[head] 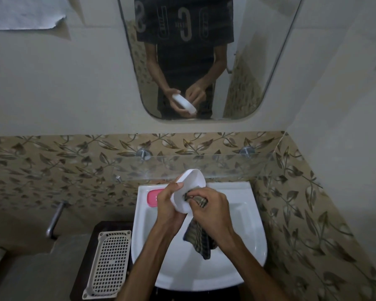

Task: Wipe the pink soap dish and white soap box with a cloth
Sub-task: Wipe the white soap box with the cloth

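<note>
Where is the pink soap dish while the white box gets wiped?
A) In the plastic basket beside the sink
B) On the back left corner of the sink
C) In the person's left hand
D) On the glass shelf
B: the pink soap dish rests on the sink rim's back left corner, behind the left hand, which holds the white soap box.

Left hand (pixel 169 205) and right hand (pixel 213 208) both clenched, touching.
</note>
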`<state>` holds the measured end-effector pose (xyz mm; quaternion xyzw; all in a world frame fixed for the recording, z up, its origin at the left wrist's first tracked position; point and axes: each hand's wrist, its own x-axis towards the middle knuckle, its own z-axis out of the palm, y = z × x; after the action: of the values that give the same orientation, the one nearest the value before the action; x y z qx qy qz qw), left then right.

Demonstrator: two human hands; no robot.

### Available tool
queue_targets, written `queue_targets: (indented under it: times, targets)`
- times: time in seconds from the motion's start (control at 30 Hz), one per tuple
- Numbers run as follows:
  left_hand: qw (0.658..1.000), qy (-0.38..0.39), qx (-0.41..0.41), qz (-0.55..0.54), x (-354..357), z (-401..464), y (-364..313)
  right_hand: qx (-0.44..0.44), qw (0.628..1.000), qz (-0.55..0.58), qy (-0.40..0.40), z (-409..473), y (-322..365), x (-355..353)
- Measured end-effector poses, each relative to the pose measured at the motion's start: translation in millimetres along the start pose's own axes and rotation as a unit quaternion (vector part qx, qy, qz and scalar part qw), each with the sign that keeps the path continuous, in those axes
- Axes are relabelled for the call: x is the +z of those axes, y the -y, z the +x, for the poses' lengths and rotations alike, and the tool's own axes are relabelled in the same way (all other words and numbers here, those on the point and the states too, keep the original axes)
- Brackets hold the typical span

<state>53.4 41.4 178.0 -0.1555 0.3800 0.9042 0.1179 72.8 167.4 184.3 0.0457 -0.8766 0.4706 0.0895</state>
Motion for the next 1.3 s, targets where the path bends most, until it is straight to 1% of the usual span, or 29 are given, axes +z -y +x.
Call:
queue_targets:
  times: [0.03, 0.1, 0.13, 0.17, 0.27, 0.3, 0.33, 0.43, 0.47, 0.57, 0.6, 0.7, 0.73, 0.77, 0.83, 0.87, 0.9, 0.97, 1.0, 1.03, 1.13, 1.17, 1.2, 1.3]
  targets:
    - [1.0, -0.006, 0.0, -0.008, -0.3, 0.0, 0.5, 0.002, 1.0, -0.005, 0.005, -0.2, 0.1, 0.7]
    - [1.0, -0.018, 0.005, -0.02, -3.6, 0.9, 1.0, 0.01, 0.998, 0.004, 0.061, -5.0, 5.0, 4.7]
    - [1.0, -0.016, 0.005, -0.02, -5.6, 1.1, 1.3, 0.014, 0.997, 0.002, 0.077, -6.3, 7.3, 5.3]
    - [1.0, -0.006, 0.002, -0.019, -6.6, 0.4, 2.0, 0.016, 0.998, -0.006, 0.065, -4.5, 7.7, 4.4]
    - [0.999, 0.013, -0.012, -0.027, -4.6, -1.1, 5.7, 0.034, 0.998, -0.046, -0.034, 11.8, 3.3, -3.2]
    - [0.999, 0.019, -0.011, -0.029, -3.0, -1.7, 6.1, 0.041, 0.997, -0.042, -0.048, 14.9, 4.0, -3.1]
    - [0.999, 0.026, -0.006, -0.026, -2.9, -2.1, 6.4, 0.041, 0.998, -0.033, -0.045, 15.0, 5.8, -1.0]
    - [0.999, 0.033, -0.005, 0.01, -7.2, -2.5, 3.9, 0.0, 1.0, -0.005, 0.008, 4.7, 9.5, 7.2]
    - [1.0, 0.026, -0.007, 0.012, -6.8, -2.9, 3.9, 0.0, 1.0, 0.002, 0.005, 5.2, 7.5, 6.6]
    - [1.0, 0.024, -0.012, -0.002, -2.1, -5.6, 8.9, 0.042, 0.996, 0.006, -0.08, 13.3, -2.1, 2.3]
    - [1.0, 0.02, -0.007, -0.001, -1.7, -5.2, 11.2, 0.041, 0.996, 0.005, -0.083, 12.8, -2.4, 3.8]
    - [1.0, 0.011, -0.004, -0.003, -5.5, -6.3, 10.6, -0.023, 1.0, 0.001, -0.01, 0.3, 2.4, 12.4]
    - [1.0, 0.01, -0.006, -0.008, -6.8, -6.5, 10.6, -0.03, 1.0, 0.001, -0.004, 0.7, 1.8, 11.4]
    - [1.0, 0.01, -0.006, -0.014, -6.9, -6.4, 11.2, -0.02, 1.0, 0.003, -0.022, 5.0, -1.3, 8.8]
    - [1.0, 0.009, -0.01, -0.024, -4.5, -7.2, 13.1, 0.019, 0.996, 0.004, -0.089, 12.4, -5.6, 3.6]
    - [1.0, 0.01, -0.011, -0.021, -3.8, -6.6, 15.2, 0.023, 0.995, -0.001, -0.098, 12.3, -4.4, 4.4]
    - [1.0, 0.013, -0.006, -0.018, -5.0, -5.3, 16.1, 0.008, 0.997, -0.006, -0.08, 8.9, -1.5, 8.2]
    - [1.0, 0.018, 0.003, -0.011, -9.4, -4.6, 13.7, -0.038, 0.999, -0.002, -0.001, -3.8, 5.5, 17.4]
    - [1.0, 0.019, 0.003, -0.015, -11.5, -4.3, 12.4, -0.053, 0.998, 0.001, 0.021, -7.2, 7.3, 18.0]
    - [1.0, 0.023, 0.002, -0.02, -12.9, -3.8, 12.3, -0.055, 0.998, 0.001, 0.009, -4.8, 6.7, 15.9]
    - [0.999, 0.033, -0.003, -0.027, -5.7, -6.3, 13.6, -0.021, 0.992, -0.011, -0.127, 15.1, 1.2, 5.4]
    - [0.999, 0.033, 0.0, -0.035, -5.1, -5.5, 15.3, -0.019, 0.989, -0.018, -0.144, 18.2, 2.9, 4.2]
    - [0.999, 0.026, 0.006, -0.041, -5.8, -4.5, 15.3, -0.04, 0.99, -0.025, -0.132, 18.2, 6.4, 6.0]
    - [0.999, 0.016, 0.017, -0.042, -9.3, -5.0, 10.3, -0.141, 0.99, -0.017, -0.014, 5.7, 16.1, 14.1]
